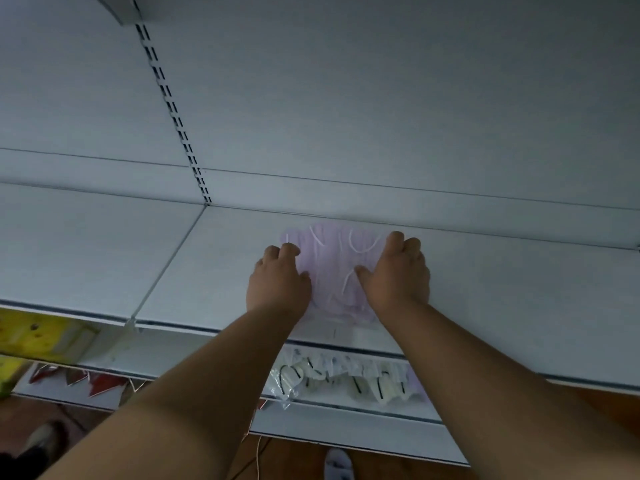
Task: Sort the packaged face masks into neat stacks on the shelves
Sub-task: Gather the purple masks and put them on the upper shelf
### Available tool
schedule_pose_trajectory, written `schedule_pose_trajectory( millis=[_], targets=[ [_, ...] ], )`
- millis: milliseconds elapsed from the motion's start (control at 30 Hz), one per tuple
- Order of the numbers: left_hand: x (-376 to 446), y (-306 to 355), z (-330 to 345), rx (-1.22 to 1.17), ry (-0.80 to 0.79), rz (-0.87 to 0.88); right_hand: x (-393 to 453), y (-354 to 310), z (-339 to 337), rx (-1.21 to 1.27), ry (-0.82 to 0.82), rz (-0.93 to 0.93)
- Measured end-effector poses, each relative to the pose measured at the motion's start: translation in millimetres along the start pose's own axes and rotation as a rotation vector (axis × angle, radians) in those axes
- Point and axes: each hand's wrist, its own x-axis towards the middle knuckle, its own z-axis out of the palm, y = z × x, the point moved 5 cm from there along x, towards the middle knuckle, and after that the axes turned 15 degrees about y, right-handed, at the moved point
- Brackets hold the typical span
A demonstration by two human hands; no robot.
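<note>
A stack of pale purple packaged face masks [332, 268] with white ear loops lies flat on the white upper shelf [485, 299], close to its back wall. My left hand [277, 280] rests against the stack's left side with fingers curled. On the stack's right side, my right hand [398, 271] presses with its thumb lying across the top pack. Both hands hold the stack between them. One shelf down, a row of cream-coloured packaged masks [346, 375] with dark ear loops sits partly hidden by my forearms.
A slotted upright [173, 109] divides the back panel left of the stack. The lower shelf holds yellow packages [38, 336] at far left, with red and white bunting [86, 379] along its edge. Wooden floor and a white slipper [337, 464] show below.
</note>
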Motion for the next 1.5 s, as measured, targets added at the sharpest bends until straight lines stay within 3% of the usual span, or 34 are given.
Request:
schedule_pose_trajectory(
  millis=[300,500,700,900,1133,1300,1500],
  targets=[
    [-80.2,-5.1,-44.1,-0.208,0.06,0.277,-81.1,-10.8,-45.7,0.168,0.089,-0.115],
    [-161.2,4.5,-64.1,-0.211,0.009,0.392,-142.5,12.3,-82.0,0.309,0.101,-0.155],
    [-233.8,15.7,-41.0,-0.183,-0.05,0.417,-186.2,83.4,-87.9,0.392,-0.044,-0.128],
    [-278.6,57.1,18.3,-0.142,-0.087,0.256,-188.8,176.8,-72.4,0.441,-0.105,-0.221],
    [-313.2,65.4,117.7,-0.108,-0.229,0.158,-189.0,258.4,3.7,0.426,-0.161,-0.16],
    [-310.3,44.1,214.7,-0.089,-0.372,0.126,-198.7,310.8,99.9,0.354,-0.247,-0.063],
    [-289.6,27.9,308.3,-0.073,-0.415,0.052,-173.5,341.0,214.5,0.253,-0.335,-0.063]
  ],
)
